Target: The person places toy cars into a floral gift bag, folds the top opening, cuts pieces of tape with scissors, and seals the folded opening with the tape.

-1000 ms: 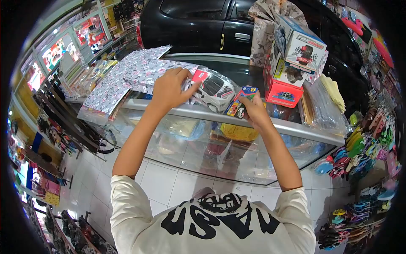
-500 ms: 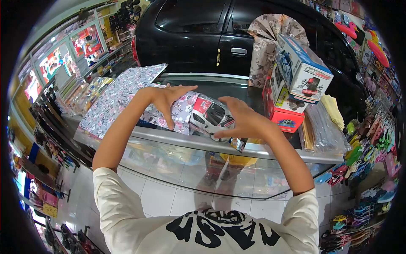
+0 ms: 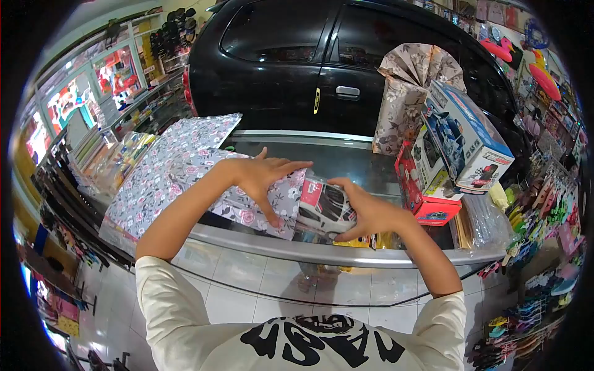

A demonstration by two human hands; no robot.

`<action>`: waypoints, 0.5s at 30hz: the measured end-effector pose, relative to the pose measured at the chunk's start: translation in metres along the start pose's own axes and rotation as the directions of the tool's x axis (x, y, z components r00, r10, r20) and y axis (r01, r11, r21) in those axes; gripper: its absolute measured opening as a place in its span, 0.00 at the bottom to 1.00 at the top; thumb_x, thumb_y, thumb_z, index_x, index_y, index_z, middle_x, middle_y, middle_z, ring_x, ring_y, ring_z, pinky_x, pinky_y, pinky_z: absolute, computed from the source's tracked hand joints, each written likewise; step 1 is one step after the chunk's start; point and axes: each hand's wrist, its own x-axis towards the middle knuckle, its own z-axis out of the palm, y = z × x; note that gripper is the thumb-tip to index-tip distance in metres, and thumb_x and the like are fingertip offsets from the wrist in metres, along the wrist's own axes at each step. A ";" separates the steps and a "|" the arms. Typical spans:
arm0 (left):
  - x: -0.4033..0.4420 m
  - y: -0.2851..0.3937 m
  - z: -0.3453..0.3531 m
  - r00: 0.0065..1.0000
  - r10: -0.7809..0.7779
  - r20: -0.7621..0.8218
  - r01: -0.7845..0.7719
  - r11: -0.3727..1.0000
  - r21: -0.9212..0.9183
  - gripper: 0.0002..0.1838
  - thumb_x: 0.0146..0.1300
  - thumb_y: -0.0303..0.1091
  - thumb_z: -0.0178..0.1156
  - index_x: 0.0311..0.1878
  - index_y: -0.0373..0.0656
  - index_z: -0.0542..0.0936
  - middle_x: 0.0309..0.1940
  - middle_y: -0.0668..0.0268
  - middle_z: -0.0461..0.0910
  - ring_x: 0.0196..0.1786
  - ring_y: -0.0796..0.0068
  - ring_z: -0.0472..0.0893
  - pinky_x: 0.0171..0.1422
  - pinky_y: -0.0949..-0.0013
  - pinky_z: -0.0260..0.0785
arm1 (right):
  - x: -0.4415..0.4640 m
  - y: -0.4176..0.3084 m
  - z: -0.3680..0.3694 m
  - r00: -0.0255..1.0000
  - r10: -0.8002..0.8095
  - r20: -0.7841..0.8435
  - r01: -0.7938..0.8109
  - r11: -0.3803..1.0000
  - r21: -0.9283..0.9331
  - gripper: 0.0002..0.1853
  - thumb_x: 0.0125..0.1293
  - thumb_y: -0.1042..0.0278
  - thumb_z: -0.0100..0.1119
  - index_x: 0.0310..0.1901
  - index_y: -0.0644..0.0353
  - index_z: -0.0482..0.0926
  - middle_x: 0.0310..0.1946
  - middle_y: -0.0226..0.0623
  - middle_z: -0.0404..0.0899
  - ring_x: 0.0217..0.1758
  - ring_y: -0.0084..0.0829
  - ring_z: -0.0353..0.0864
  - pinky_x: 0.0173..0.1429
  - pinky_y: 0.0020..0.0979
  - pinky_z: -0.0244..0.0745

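Note:
A toy car box [image 3: 327, 203] with a white car pictured on it lies on the glass counter, its left part covered by floral wrapping paper [image 3: 179, 157]. My left hand [image 3: 257, 178] rests on the paper over the covered part, thumb and fingers spread wide across it. At the box's bare right end, my right hand [image 3: 374, 211] grips it between thumb and fingers. The paper's edge crosses the box between my two hands. More of the same paper stretches away to the left.
Stacked toy boxes [image 3: 470, 142] and a floral-wrapped parcel [image 3: 396, 111] stand at the counter's right. Plastic-wrapped packs [image 3: 486, 222] lie beside them. A metal strip [image 3: 247, 242] edges the glass counter. Behind it is a black car [image 3: 272, 80].
The view has shifted, so the counter sits lower. My right hand has closed on the box's end. The paper's edge lies further along the box, covering more of it, with my left hand on it.

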 end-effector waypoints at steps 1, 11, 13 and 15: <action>0.000 0.000 0.001 1.000 -0.004 -0.014 0.004 1.000 0.001 0.76 0.20 0.62 0.76 0.73 0.48 0.41 0.67 0.48 0.57 0.70 0.48 0.59 0.70 0.29 0.29 | 0.000 0.000 0.002 1.000 -0.026 -0.017 0.025 0.999 -0.040 0.53 0.39 0.55 0.75 0.65 0.58 0.52 0.56 0.57 0.64 0.62 0.52 0.64 0.65 0.40 0.62; -0.013 -0.018 0.009 0.984 0.116 -0.133 -0.114 0.993 0.021 0.77 0.18 0.67 0.75 0.74 0.53 0.42 0.68 0.43 0.54 0.70 0.37 0.52 0.69 0.28 0.30 | 0.001 -0.020 0.010 0.997 -0.040 -0.059 -0.010 0.738 -0.674 0.57 0.44 0.34 0.63 0.72 0.51 0.48 0.69 0.64 0.45 0.72 0.64 0.42 0.69 0.66 0.34; -0.013 -0.028 0.009 0.992 0.094 -0.079 -0.096 0.995 -0.016 0.78 0.17 0.68 0.75 0.74 0.54 0.41 0.69 0.43 0.52 0.71 0.38 0.50 0.69 0.29 0.27 | -0.001 -0.018 0.008 0.999 -0.021 -0.028 -0.002 0.771 -0.637 0.57 0.44 0.35 0.64 0.71 0.52 0.48 0.67 0.64 0.49 0.71 0.63 0.47 0.69 0.65 0.37; -0.014 -0.031 0.006 0.997 0.075 -0.026 -0.076 0.996 -0.050 0.78 0.17 0.67 0.75 0.74 0.54 0.41 0.69 0.43 0.53 0.71 0.39 0.51 0.69 0.29 0.26 | -0.001 -0.014 0.005 1.000 -0.007 0.000 0.006 0.835 -0.550 0.56 0.43 0.37 0.65 0.70 0.56 0.49 0.65 0.63 0.53 0.69 0.61 0.53 0.69 0.60 0.42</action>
